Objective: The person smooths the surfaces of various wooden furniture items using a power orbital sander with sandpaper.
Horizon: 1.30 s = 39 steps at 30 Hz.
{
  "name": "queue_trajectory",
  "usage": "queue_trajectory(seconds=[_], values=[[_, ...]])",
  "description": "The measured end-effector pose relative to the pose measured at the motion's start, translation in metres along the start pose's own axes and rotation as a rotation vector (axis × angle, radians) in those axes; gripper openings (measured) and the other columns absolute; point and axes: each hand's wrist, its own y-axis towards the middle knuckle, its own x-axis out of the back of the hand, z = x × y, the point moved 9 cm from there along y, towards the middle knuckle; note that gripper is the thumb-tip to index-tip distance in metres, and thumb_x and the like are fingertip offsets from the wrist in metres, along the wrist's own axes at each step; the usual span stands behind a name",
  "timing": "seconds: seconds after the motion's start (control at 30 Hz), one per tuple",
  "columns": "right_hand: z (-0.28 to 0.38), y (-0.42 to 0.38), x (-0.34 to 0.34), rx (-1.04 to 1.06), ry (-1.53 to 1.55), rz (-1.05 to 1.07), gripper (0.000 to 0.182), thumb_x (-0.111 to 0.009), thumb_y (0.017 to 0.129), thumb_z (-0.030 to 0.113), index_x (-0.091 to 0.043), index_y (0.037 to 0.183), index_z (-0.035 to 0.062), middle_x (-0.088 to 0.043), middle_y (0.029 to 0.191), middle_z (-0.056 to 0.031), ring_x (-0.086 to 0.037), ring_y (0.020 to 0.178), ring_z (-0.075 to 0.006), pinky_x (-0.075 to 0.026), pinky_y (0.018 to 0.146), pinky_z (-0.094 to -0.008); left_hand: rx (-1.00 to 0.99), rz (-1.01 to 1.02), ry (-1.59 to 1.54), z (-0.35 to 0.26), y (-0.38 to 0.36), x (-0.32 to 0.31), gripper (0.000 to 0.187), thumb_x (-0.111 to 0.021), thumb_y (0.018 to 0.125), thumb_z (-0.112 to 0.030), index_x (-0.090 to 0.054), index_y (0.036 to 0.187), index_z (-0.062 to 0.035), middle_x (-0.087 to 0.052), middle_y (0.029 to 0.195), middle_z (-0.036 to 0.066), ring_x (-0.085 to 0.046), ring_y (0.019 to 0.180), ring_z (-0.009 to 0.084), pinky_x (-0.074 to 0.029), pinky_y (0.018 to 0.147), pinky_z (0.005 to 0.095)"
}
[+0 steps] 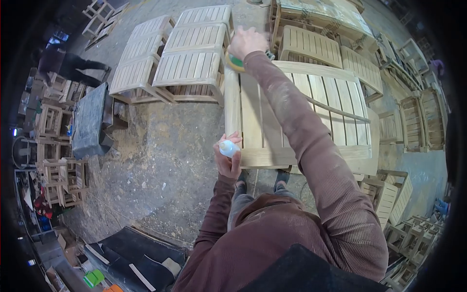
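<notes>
In the head view my left hand is closed around a pale squeeze bottle with its nozzle up. It is at the near left corner of a slatted wooden furniture panel. My right hand reaches across to the panel's far left corner, slightly blurred. Its fingers are curled over a green and yellow curved piece, partly hidden under the hand. A thin curved wooden strip lies across the panel's slats.
Slatted wooden tables stand in rows beyond the panel. More wooden pieces are at the back right. A dark-topped bench stands left, with a person behind it. A black-covered surface is at lower left.
</notes>
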Motion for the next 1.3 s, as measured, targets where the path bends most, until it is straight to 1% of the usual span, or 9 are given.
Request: queue_trajectory(seconds=[0.07, 0.17, 0.33, 0.57, 0.8, 0.9, 1.07, 1.2, 1.3], values=[[0.003, -0.002, 0.004, 0.014, 0.012, -0.032, 0.045, -0.061, 0.074, 0.035, -0.055, 0.108, 0.0052, -0.058, 0.107, -0.0249, -0.063, 0.093, -0.0379, -0.051, 0.081, -0.0435, -0.026, 0.003, -0.031, -0.001, -0.001, -0.003, 0.043, -0.051, 0.090, -0.031, -0.038, 0.111, 0.0029, -0.061, 0.103, 0.015, -0.056, 0.109, 0.0350, -0.026, 0.104, 0.0529], [-0.005, 0.002, -0.004, 0.027, 0.065, -0.099, 0.042, -0.059, 0.075, 0.029, -0.056, 0.108, 0.0033, -0.058, 0.105, -0.0251, -0.063, 0.091, -0.0376, -0.051, 0.080, -0.0425, -0.037, -0.057, -0.028, 0.005, -0.005, -0.002, 0.046, -0.048, 0.091, -0.038, -0.043, 0.114, 0.0011, -0.059, 0.105, 0.014, -0.055, 0.109, 0.0343, -0.027, 0.104, 0.0505], [-0.033, -0.003, 0.011, -0.035, 0.074, -0.072, 0.039, -0.058, 0.074, 0.026, -0.056, 0.106, 0.0035, -0.058, 0.104, -0.0245, -0.063, 0.090, -0.0372, -0.050, 0.079, -0.0423, -0.008, 0.080, 0.109, -0.007, 0.003, -0.009, 0.048, -0.042, 0.092, -0.043, -0.055, 0.109, -0.0006, -0.058, 0.108, 0.014, -0.051, 0.113, 0.0335, -0.028, 0.103, 0.0492], [-0.106, -0.006, 0.030, -0.160, 0.035, -0.109, 0.038, -0.058, 0.073, 0.025, -0.057, 0.105, 0.0053, -0.058, 0.101, -0.0227, -0.063, 0.089, -0.0352, -0.051, 0.077, -0.0422, 0.063, -0.002, -0.071, 0.003, 0.002, -0.016, 0.043, -0.045, 0.090, -0.032, -0.037, 0.110, 0.0053, -0.057, 0.104, 0.017, -0.049, 0.114, 0.0350, -0.024, 0.105, 0.0504], [-0.204, -0.015, 0.059, -0.276, -0.007, -0.144, 0.041, -0.063, 0.069, 0.026, -0.056, 0.103, 0.0046, -0.058, 0.101, -0.0215, -0.062, 0.089, -0.0328, -0.051, 0.076, -0.0398, 0.172, -0.020, -0.135, 0.019, -0.008, -0.016, 0.039, -0.044, 0.090, -0.026, -0.038, 0.112, 0.0060, -0.055, 0.108, 0.019, -0.047, 0.113, 0.0353, -0.029, 0.103, 0.0481], [-0.258, -0.020, 0.071, -0.369, -0.037, -0.171, 0.041, -0.062, 0.070, 0.025, -0.055, 0.104, 0.0038, -0.058, 0.102, -0.0218, -0.062, 0.092, -0.0334, -0.051, 0.077, -0.0400, 0.142, 0.055, -0.115, 0.007, -0.006, -0.024, 0.039, -0.043, 0.090, -0.025, -0.039, 0.112, 0.0071, -0.053, 0.108, 0.020, -0.047, 0.113, 0.0365, -0.030, 0.101, 0.0488], [-0.330, -0.034, 0.103, -0.503, -0.069, -0.167, 0.041, -0.059, 0.072, 0.024, -0.054, 0.107, 0.0035, -0.058, 0.104, -0.0228, -0.062, 0.093, -0.0334, -0.051, 0.078, -0.0405, 0.052, -0.004, -0.056, -0.001, -0.006, -0.016, 0.041, -0.042, 0.092, -0.028, -0.038, 0.112, 0.0079, -0.053, 0.105, 0.020, -0.047, 0.113, 0.0376, -0.031, 0.101, 0.0501], [-0.380, -0.053, 0.130, -0.637, -0.087, -0.112, 0.045, -0.061, 0.075, 0.032, -0.054, 0.110, 0.0045, -0.058, 0.107, -0.0227, -0.063, 0.095, -0.0324, -0.050, 0.080, -0.0397, 0.024, -0.032, -0.126, 0.006, -0.009, -0.014, 0.043, -0.042, 0.092, -0.029, -0.033, 0.115, 0.0062, -0.053, 0.105, 0.019, -0.046, 0.113, 0.0373, -0.031, 0.101, 0.0511], [-0.416, -0.054, 0.135, -0.742, -0.144, -0.188, 0.046, -0.062, 0.076, 0.034, -0.054, 0.111, 0.0061, -0.057, 0.108, -0.0223, -0.063, 0.096, -0.0328, -0.050, 0.082, -0.0395, 0.021, -0.046, -0.144, 0.007, -0.010, -0.013, 0.042, -0.042, 0.092, -0.028, -0.033, 0.115, 0.0059, -0.052, 0.104, 0.019, -0.047, 0.112, 0.0369, -0.031, 0.101, 0.0514]])
